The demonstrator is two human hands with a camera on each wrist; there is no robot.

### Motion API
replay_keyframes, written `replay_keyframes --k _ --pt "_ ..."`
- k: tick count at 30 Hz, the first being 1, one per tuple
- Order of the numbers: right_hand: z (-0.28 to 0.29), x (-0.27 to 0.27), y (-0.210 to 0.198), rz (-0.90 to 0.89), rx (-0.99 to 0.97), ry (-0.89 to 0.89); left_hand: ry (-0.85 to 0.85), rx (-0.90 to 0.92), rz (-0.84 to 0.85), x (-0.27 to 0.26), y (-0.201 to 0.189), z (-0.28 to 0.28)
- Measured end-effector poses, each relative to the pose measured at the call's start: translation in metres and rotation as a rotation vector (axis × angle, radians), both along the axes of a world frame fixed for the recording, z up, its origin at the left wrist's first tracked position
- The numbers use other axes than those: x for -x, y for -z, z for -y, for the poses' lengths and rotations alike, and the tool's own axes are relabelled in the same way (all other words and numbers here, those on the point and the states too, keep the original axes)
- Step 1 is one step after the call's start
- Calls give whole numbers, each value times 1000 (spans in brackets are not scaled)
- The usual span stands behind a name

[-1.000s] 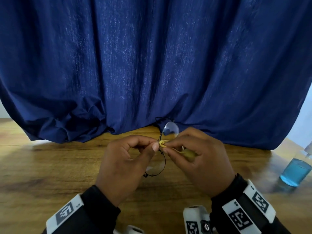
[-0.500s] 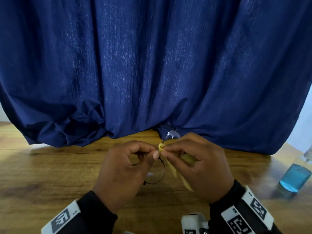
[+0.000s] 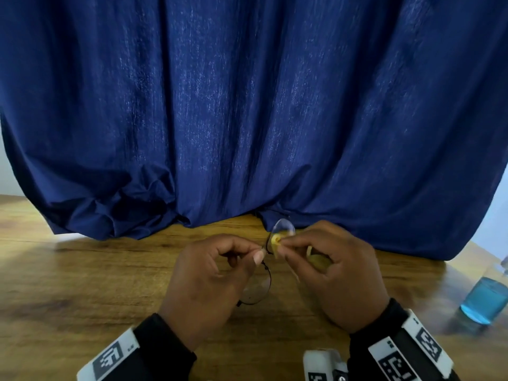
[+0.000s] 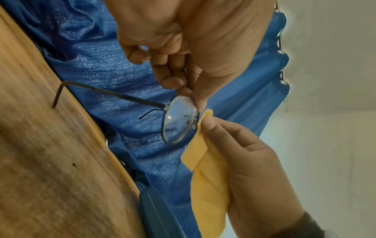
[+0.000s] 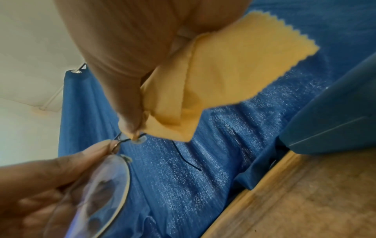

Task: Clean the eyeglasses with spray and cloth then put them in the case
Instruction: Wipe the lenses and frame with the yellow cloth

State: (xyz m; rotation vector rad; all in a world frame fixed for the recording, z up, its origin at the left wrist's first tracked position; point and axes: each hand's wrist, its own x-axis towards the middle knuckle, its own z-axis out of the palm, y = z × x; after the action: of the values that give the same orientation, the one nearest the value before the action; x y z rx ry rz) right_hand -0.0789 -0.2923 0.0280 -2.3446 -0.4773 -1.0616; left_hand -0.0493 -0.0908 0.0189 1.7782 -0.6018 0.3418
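Observation:
Thin black round-rimmed eyeglasses (image 3: 257,288) (image 4: 177,122) (image 5: 105,185) are held above the wooden table, with their arms unfolded. My left hand (image 3: 209,281) (image 4: 183,64) (image 5: 40,185) pinches the frame near the bridge. My right hand (image 3: 332,273) (image 4: 250,161) (image 5: 126,64) pinches a yellow cloth (image 3: 276,240) (image 4: 207,177) (image 5: 213,77) against the bridge and nose pad, and the rest of the cloth hangs from the palm. A dark teal case (image 4: 160,214) (image 5: 333,116) lies on the table by the curtain. A clear spray bottle (image 3: 483,301) of blue liquid stands at the right.
A dark blue curtain (image 3: 247,119) hangs across the back and bunches on the wooden table (image 3: 82,284). A white device (image 3: 324,364) lies at the near edge between my wrists.
The hands and glasses have stayed in about the same place. The cloth tip has shifted a little along the bridge area, and the far lens shows above my right fingers again.

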Motion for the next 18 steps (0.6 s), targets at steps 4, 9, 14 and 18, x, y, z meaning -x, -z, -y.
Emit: replay_keyframes --k 4,9,14,18 --pt "5 -1 1 -58 11 44 0 17 -8 -3 -3 -4" --pt "3 3 -3 78 -63 89 25 -8 19 4 -2 1" --pt "-3 3 -1 -22 28 -50 17 -19 23 0 -2 -2" --pt "8 1 -2 -20 -30 100 3 -27 10 0 -4 -2"
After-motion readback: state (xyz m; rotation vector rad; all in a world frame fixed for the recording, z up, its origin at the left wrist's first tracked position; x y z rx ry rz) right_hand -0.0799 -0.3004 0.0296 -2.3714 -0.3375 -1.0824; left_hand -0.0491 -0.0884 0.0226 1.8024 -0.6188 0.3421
